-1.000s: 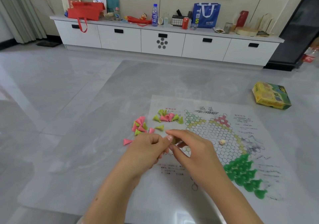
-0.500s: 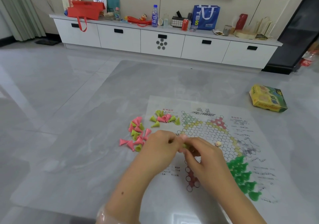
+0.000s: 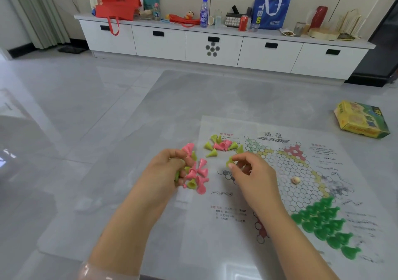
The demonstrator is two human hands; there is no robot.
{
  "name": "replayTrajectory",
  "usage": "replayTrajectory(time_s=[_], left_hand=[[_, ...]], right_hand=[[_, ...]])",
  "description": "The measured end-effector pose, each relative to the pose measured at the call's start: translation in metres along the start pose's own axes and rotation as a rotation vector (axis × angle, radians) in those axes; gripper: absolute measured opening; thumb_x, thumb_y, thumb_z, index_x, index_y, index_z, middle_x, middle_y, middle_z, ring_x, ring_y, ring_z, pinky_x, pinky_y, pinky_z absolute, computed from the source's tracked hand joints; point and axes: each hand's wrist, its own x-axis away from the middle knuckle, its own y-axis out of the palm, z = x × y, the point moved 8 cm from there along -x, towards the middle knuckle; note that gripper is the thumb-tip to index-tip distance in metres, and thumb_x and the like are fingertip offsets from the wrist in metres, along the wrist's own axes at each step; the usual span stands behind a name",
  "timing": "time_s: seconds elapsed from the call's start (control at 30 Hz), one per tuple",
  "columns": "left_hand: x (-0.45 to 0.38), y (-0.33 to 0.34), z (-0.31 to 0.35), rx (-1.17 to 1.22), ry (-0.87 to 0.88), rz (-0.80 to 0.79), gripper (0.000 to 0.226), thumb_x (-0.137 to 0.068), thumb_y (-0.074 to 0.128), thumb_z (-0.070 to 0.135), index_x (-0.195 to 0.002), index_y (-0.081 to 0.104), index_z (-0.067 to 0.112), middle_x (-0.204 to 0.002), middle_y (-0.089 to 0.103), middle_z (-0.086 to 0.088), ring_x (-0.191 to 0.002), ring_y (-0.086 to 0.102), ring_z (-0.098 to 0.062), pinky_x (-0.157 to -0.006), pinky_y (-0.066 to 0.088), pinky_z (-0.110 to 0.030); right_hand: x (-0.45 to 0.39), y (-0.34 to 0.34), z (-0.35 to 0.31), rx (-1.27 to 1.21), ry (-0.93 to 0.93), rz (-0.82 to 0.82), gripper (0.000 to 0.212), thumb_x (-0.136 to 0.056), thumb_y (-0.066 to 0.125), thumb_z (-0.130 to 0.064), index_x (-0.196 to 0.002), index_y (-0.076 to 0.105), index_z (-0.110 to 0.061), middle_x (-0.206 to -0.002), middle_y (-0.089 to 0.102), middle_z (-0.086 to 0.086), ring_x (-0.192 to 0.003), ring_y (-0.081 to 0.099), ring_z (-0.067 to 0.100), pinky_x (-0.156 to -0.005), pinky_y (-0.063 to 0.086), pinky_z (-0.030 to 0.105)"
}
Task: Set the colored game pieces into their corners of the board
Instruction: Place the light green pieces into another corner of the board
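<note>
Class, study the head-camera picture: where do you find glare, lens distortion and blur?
Head view: window glare washes the glossy floor at left; the wide lens bows the cabinet top and tilts the curtain; the board print and the dark green pieces look soft, and both hands are slightly smeared.

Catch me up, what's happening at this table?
A person is setting up a Chinese checkers board printed on a paper sheet. The right hand pinches one yellow-green piece over the sheet's left side. The left hand is in a loose pile of pink and yellow-green pieces beside the sheet. The dark green pieces already fill the near right corner; a second mixed pile waits further back.
</note>
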Motion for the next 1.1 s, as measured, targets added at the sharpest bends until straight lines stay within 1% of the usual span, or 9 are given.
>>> replayTrajectory(time_s=[0.17, 0.27, 0.33, 0.43, 0.5, 0.67, 0.8, 0.93, 1.1], left_hand=[[-0.002, -0.001, 0.003, -0.144, 0.098, -0.061, 0.016, -0.094, 0.046, 0.005, -0.086, 0.06, 0.008, -0.071, 0.063, 0.002, -0.044, 0.041, -0.002, -0.05, 0.037, -0.018], [-0.003, 0.005, 0.006, -0.157, 0.131, -0.058, 0.017, -0.093, 0.049, 0.009, -0.087, 0.064, 0.014, -0.069, 0.06, 0.003, -0.044, 0.043, 0.0, -0.05, 0.037, -0.016], [-0.004, 0.011, 0.004, -0.152, 0.105, -0.041, 0.021, -0.091, 0.049, 0.007, -0.087, 0.064, 0.02, -0.07, 0.056, 0.001, -0.048, 0.044, -0.004, -0.051, 0.036, -0.017], [-0.004, 0.017, 0.0, -0.056, 0.023, -0.036, 0.027, -0.085, 0.044, -0.003, -0.084, 0.063, 0.016, -0.073, 0.049, -0.006, -0.055, 0.039, -0.013, -0.054, 0.032, -0.024], [-0.004, 0.019, 0.0, -0.02, 0.002, -0.04, 0.031, -0.082, 0.038, -0.008, -0.084, 0.061, 0.013, -0.075, 0.052, -0.006, -0.056, 0.038, -0.015, -0.056, 0.032, -0.028], [-0.007, 0.014, -0.003, -0.09, 0.022, -0.028, 0.031, -0.085, 0.035, -0.008, -0.094, 0.058, 0.011, -0.08, 0.058, -0.005, -0.057, 0.041, -0.015, -0.06, 0.034, -0.033], [-0.006, 0.016, -0.003, -0.131, 0.056, -0.038, 0.028, -0.09, 0.035, -0.007, -0.104, 0.055, 0.007, -0.08, 0.059, -0.003, -0.059, 0.042, -0.015, -0.064, 0.037, -0.034], [-0.004, 0.019, -0.001, -0.135, 0.075, -0.062, 0.026, -0.093, 0.034, -0.005, -0.104, 0.052, 0.011, -0.08, 0.06, -0.001, -0.057, 0.042, -0.012, -0.06, 0.036, -0.026], [-0.002, 0.019, -0.001, -0.154, 0.071, -0.071, 0.024, -0.095, 0.035, -0.001, -0.102, 0.053, 0.013, -0.078, 0.061, 0.001, -0.045, 0.043, -0.004, -0.052, 0.035, -0.019]], right_hand=[[-0.005, 0.016, 0.001, 0.042, -0.01, -0.054, 0.008, -0.083, 0.063, -0.016, -0.082, 0.061, -0.023, -0.073, 0.06, -0.012, -0.068, 0.054, 0.0, -0.059, 0.04, 0.009], [-0.004, 0.021, -0.001, 0.197, -0.079, -0.086, 0.003, -0.083, 0.063, -0.018, -0.085, 0.064, -0.019, -0.074, 0.061, -0.009, -0.072, 0.054, 0.008, -0.066, 0.044, 0.021], [-0.003, 0.022, -0.001, 0.242, -0.107, -0.085, 0.005, -0.083, 0.063, -0.019, -0.087, 0.065, -0.017, -0.078, 0.062, -0.005, -0.076, 0.054, 0.013, -0.07, 0.043, 0.025], [-0.005, 0.023, 0.0, 0.281, -0.13, -0.082, 0.004, -0.083, 0.063, -0.018, -0.086, 0.064, -0.016, -0.075, 0.057, -0.007, -0.075, 0.052, 0.014, -0.066, 0.039, 0.022], [-0.006, 0.025, 0.0, 0.305, -0.146, -0.084, 0.002, -0.083, 0.062, -0.017, -0.085, 0.063, -0.016, -0.071, 0.052, -0.011, -0.074, 0.05, 0.014, -0.063, 0.036, 0.02], [-0.008, 0.027, 0.001, 0.343, -0.165, -0.083, 0.002, -0.084, 0.061, -0.018, -0.085, 0.062, -0.017, -0.069, 0.046, -0.015, -0.074, 0.045, 0.011, -0.06, 0.031, 0.013], [-0.008, 0.028, 0.002, 0.342, -0.162, -0.084, 0.003, -0.083, 0.061, -0.019, -0.086, 0.062, -0.017, -0.07, 0.046, -0.014, -0.075, 0.045, 0.012, -0.06, 0.03, 0.013], [-0.007, 0.028, 0.002, 0.336, -0.167, -0.085, 0.003, -0.083, 0.061, -0.02, -0.085, 0.062, -0.018, -0.07, 0.047, -0.014, -0.074, 0.045, 0.012, -0.06, 0.03, 0.013], [-0.006, 0.028, 0.002, 0.34, -0.172, -0.086, 0.002, -0.084, 0.061, -0.021, -0.084, 0.061, -0.019, -0.068, 0.045, -0.016, -0.074, 0.044, 0.011, -0.06, 0.029, 0.013]])
